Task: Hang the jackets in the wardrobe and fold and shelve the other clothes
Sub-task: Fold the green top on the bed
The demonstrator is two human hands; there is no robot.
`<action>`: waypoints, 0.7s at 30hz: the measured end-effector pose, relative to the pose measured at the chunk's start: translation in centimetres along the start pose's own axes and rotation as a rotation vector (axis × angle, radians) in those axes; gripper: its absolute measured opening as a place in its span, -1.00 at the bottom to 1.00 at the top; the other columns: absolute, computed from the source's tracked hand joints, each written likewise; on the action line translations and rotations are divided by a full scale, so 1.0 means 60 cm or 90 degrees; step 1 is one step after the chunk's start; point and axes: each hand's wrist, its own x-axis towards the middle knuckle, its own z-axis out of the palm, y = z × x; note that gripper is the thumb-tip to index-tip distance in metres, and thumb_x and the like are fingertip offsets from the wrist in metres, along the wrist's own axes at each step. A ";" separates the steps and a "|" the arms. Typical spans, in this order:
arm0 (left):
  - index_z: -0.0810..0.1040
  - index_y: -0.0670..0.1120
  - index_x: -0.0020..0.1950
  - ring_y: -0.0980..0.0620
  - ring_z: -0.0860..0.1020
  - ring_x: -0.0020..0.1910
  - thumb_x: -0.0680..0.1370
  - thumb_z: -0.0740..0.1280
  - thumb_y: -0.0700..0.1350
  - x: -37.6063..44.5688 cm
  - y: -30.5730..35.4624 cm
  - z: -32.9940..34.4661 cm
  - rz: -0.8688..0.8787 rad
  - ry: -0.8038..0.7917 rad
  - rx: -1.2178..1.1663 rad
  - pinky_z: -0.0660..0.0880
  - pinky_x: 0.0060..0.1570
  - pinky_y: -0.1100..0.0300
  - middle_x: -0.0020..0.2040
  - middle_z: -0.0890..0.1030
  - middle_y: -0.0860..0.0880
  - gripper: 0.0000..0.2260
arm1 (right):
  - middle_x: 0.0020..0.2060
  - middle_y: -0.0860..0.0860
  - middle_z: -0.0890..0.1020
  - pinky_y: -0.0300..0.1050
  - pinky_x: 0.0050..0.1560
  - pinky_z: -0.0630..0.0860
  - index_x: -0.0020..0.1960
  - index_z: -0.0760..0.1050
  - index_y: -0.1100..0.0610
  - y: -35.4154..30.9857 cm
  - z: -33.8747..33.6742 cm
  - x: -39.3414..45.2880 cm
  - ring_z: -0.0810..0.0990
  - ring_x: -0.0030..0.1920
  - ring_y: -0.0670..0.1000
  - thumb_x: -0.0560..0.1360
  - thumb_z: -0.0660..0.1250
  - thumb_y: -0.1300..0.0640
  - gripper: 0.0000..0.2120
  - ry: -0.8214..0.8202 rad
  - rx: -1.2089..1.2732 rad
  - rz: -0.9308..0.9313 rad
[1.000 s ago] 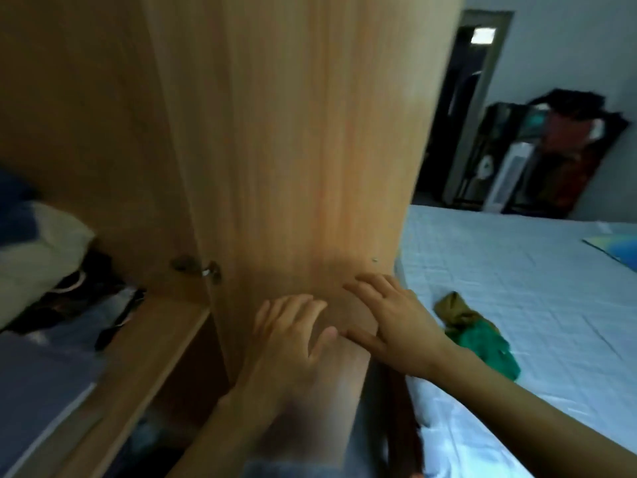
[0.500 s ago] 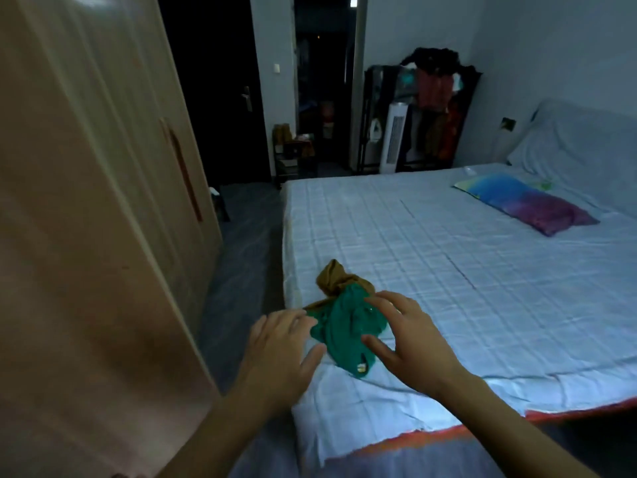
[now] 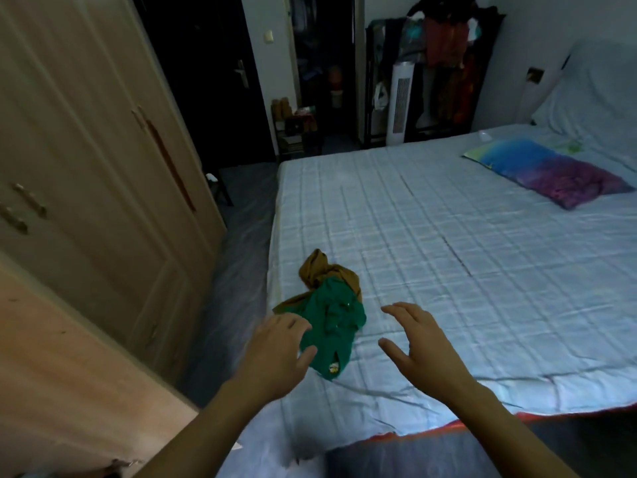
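Note:
A crumpled green garment (image 3: 332,324) lies near the bed's left edge, with a mustard-brown garment (image 3: 319,269) bunched partly under it and behind it. My left hand (image 3: 275,353) hovers over the green garment's left side, fingers spread and holding nothing. My right hand (image 3: 418,343) hangs open above the sheet just to the right of the garments, apart from them. The wooden wardrobe (image 3: 89,174) stands on the left with its doors shut.
The bed (image 3: 465,257) has a pale checked sheet and a blue-purple pillow (image 3: 548,172) at the far right. A narrow strip of floor (image 3: 238,257) runs between bed and wardrobe. A clothes rack (image 3: 444,56) and a white tower fan (image 3: 400,101) stand by the far wall.
The view swung from the wardrobe door to the bed. Both hands left the door and now hover by the garments; the right hand moved off the green garment to its right.

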 end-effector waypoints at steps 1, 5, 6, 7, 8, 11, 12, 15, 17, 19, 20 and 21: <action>0.44 0.03 0.33 0.02 0.41 0.27 0.56 0.15 0.20 0.019 0.003 0.015 0.004 -0.005 -0.012 0.37 0.25 0.05 0.28 0.45 0.07 -0.58 | 0.38 -0.02 0.41 -0.05 0.33 0.35 0.44 0.34 -0.01 0.011 0.007 0.008 0.37 0.37 0.05 0.55 0.30 -0.11 -0.50 -0.007 -0.006 0.007; 0.36 0.01 0.41 -0.01 0.38 0.28 0.60 0.20 0.13 0.112 0.010 0.077 -0.014 -0.037 -0.066 0.36 0.26 0.07 0.36 0.40 0.04 -0.59 | 0.41 -0.03 0.38 -0.01 0.34 0.37 0.46 0.31 -0.02 0.043 0.045 0.062 0.35 0.40 0.04 0.52 0.12 -0.24 -0.43 -0.051 -0.057 0.013; 0.34 0.01 0.42 -0.01 0.38 0.29 0.61 0.20 0.12 0.136 0.007 0.091 -0.025 -0.044 -0.077 0.36 0.27 0.06 0.37 0.39 0.03 -0.59 | 0.42 -0.03 0.36 -0.02 0.34 0.37 0.47 0.30 -0.03 0.047 0.055 0.082 0.33 0.42 0.04 0.52 0.13 -0.23 -0.43 -0.065 -0.071 0.008; 0.33 0.01 0.42 -0.02 0.38 0.29 0.61 0.20 0.11 0.158 -0.001 0.105 -0.038 -0.051 -0.089 0.36 0.26 0.05 0.37 0.39 0.02 -0.59 | 0.44 -0.03 0.34 -0.03 0.34 0.35 0.49 0.28 -0.04 0.049 0.065 0.103 0.31 0.43 0.03 0.54 0.16 -0.20 -0.44 -0.081 -0.085 0.001; 0.31 0.00 0.43 -0.03 0.39 0.29 0.61 0.20 0.11 0.177 -0.011 0.118 -0.056 -0.056 -0.105 0.37 0.26 0.05 0.37 0.40 0.01 -0.58 | 0.46 -0.04 0.31 -0.05 0.35 0.33 0.50 0.26 -0.04 0.050 0.074 0.124 0.29 0.44 0.03 0.56 0.18 -0.17 -0.46 -0.102 -0.101 -0.004; 0.28 0.00 0.45 -0.04 0.40 0.28 0.60 0.19 0.11 0.212 -0.054 0.160 -0.113 -0.069 -0.156 0.40 0.24 0.06 0.34 0.43 -0.01 -0.56 | 0.47 -0.07 0.28 -0.09 0.36 0.29 0.51 0.23 -0.06 0.055 0.101 0.182 0.25 0.45 -0.02 0.58 0.20 -0.13 -0.48 -0.157 -0.126 -0.009; 0.27 -0.01 0.45 -0.04 0.41 0.28 0.61 0.19 0.11 0.219 -0.071 0.173 -0.130 -0.076 -0.172 0.41 0.24 0.07 0.34 0.43 -0.02 -0.55 | 0.47 -0.08 0.28 -0.10 0.37 0.29 0.51 0.23 -0.06 0.057 0.112 0.201 0.25 0.45 -0.02 0.58 0.20 -0.13 -0.48 -0.178 -0.134 -0.014; 0.27 -0.03 0.45 -0.04 0.41 0.28 0.61 0.19 0.09 0.236 -0.116 0.210 -0.183 -0.096 -0.212 0.43 0.23 0.07 0.33 0.42 -0.03 -0.56 | 0.47 -0.06 0.28 -0.09 0.38 0.29 0.51 0.21 -0.05 0.070 0.149 0.245 0.26 0.44 0.01 0.58 0.19 -0.12 -0.47 -0.261 -0.162 -0.036; 0.29 -0.03 0.43 -0.03 0.41 0.26 0.61 0.21 0.08 0.241 -0.138 0.231 -0.214 -0.111 -0.229 0.45 0.20 0.06 0.32 0.43 -0.03 -0.58 | 0.46 -0.06 0.29 -0.08 0.38 0.30 0.52 0.20 -0.06 0.081 0.174 0.268 0.27 0.42 0.01 0.58 0.20 -0.12 -0.47 -0.303 -0.165 -0.046; 0.30 -0.03 0.41 -0.02 0.42 0.24 0.60 0.22 0.07 0.241 -0.150 0.253 -0.241 -0.128 -0.248 0.46 0.17 0.07 0.30 0.45 -0.03 -0.59 | 0.44 -0.05 0.33 -0.09 0.36 0.32 0.51 0.21 -0.06 0.091 0.198 0.290 0.30 0.39 0.02 0.58 0.20 -0.10 -0.47 -0.338 -0.160 -0.061; 0.30 -0.03 0.42 -0.02 0.42 0.24 0.60 0.22 0.06 0.240 -0.153 0.264 -0.253 -0.136 -0.258 0.46 0.16 0.08 0.30 0.45 -0.03 -0.59 | 0.42 -0.04 0.35 -0.09 0.34 0.34 0.50 0.23 -0.05 0.096 0.210 0.300 0.33 0.37 0.03 0.57 0.21 -0.09 -0.48 -0.354 -0.159 -0.069; 0.29 -0.03 0.43 -0.03 0.42 0.24 0.60 0.23 0.05 0.239 -0.155 0.276 -0.264 -0.147 -0.267 0.46 0.16 0.08 0.30 0.45 -0.04 -0.58 | 0.40 -0.03 0.37 -0.09 0.33 0.36 0.49 0.24 -0.03 0.101 0.223 0.310 0.35 0.35 0.04 0.57 0.22 -0.07 -0.49 -0.366 -0.158 -0.077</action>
